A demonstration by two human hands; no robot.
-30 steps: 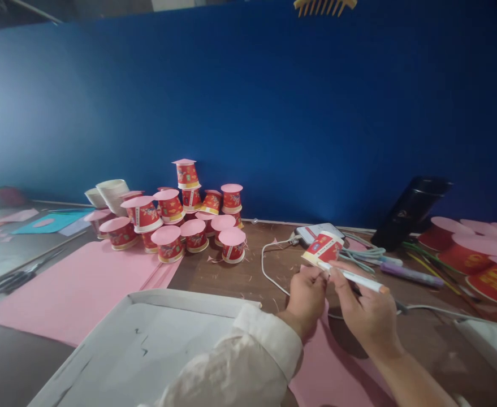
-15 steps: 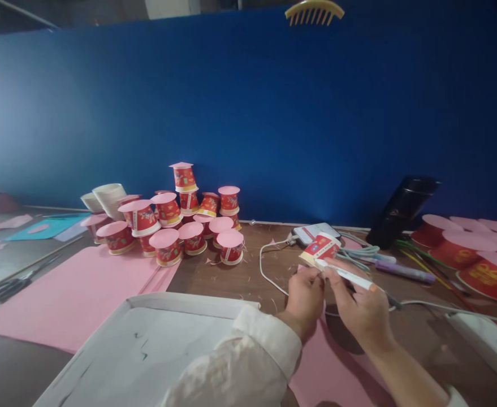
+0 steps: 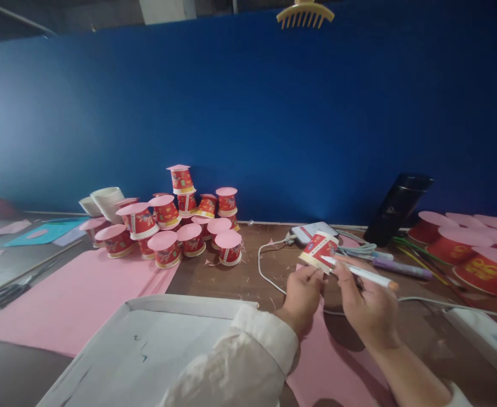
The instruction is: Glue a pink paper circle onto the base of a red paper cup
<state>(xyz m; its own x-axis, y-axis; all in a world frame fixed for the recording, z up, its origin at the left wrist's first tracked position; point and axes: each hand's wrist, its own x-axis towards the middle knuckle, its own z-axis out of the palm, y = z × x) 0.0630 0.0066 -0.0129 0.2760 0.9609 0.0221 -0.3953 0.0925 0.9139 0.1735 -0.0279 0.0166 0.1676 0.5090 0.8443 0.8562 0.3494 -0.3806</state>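
Note:
My left hand (image 3: 302, 294) is closed on a small red paper cup (image 3: 319, 249), holding it tilted above a pink paper sheet (image 3: 328, 367) on the wooden table. My right hand (image 3: 364, 308) grips a white marker (image 3: 361, 273) with an orange end, its tip touching the cup's lower rim. A white sleeve (image 3: 248, 362) covers my left forearm. Both hands sit close together just right of centre.
A pile of red cups with pink lids (image 3: 176, 223) stands at the back left, beside white cups (image 3: 106, 200). A large pink sheet (image 3: 78, 288), a white tray (image 3: 146, 350), scissors (image 3: 6, 291), a phone (image 3: 311, 232) with cables, a black object (image 3: 398, 209), larger red cups (image 3: 472, 254).
The hands, cup and marker have stayed in nearly the same place; the marker's back end has lifted slightly and the view has dipped a little.

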